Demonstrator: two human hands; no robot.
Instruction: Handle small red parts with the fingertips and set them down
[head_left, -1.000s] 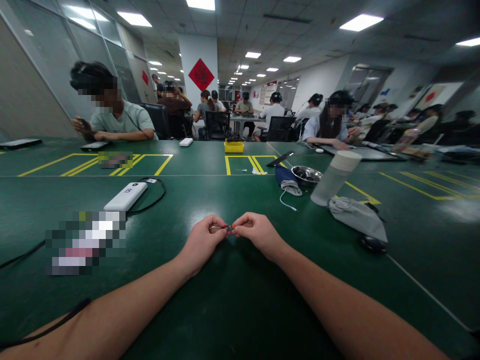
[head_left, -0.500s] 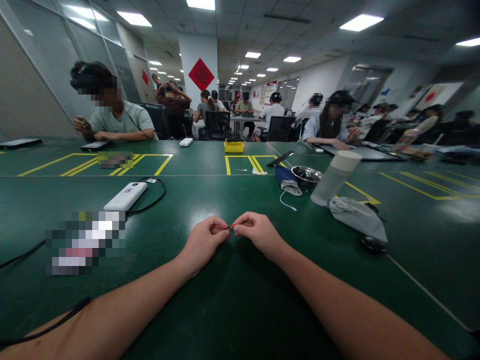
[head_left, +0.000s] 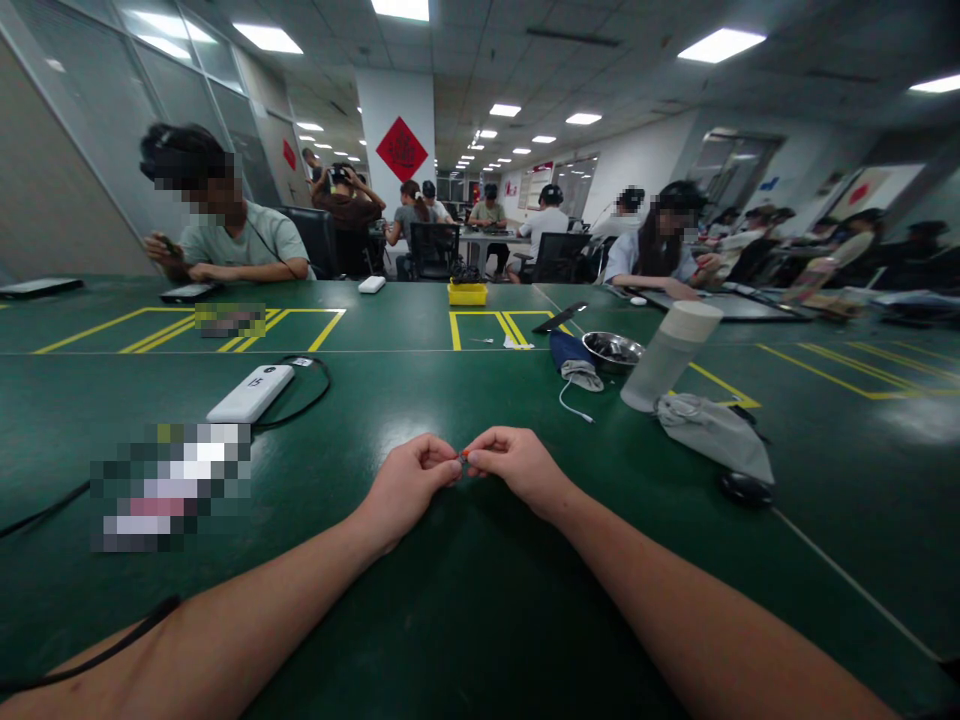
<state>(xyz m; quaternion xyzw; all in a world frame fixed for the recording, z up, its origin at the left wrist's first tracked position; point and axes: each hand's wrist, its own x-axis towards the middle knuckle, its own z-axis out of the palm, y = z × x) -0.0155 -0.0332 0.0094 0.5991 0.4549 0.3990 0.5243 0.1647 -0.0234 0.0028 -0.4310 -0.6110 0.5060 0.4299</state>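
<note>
Over the middle of the green table [head_left: 337, 610], my left hand [head_left: 412, 485] and my right hand [head_left: 517, 465] meet fingertip to fingertip. My right hand pinches a tiny orange-red piece [head_left: 466, 456]. The fingers of my left hand are pressed together right beside it, on something dark and too small to name. Most of what lies between the fingertips is hidden by thumbs and fingers.
At the left lie a white power bank [head_left: 251, 393] with a black cable and a blurred-out object. Toward the right are a steel bowl [head_left: 613, 352], a leaning frosted bottle [head_left: 671, 355], a grey pouch [head_left: 712, 435] and a black mouse [head_left: 745, 489]. A yellow box [head_left: 467, 293] stands farther back.
Both hands stay in nearly the same place, fingertips still together. The fingertips have shifted very slightly around the small piece.
</note>
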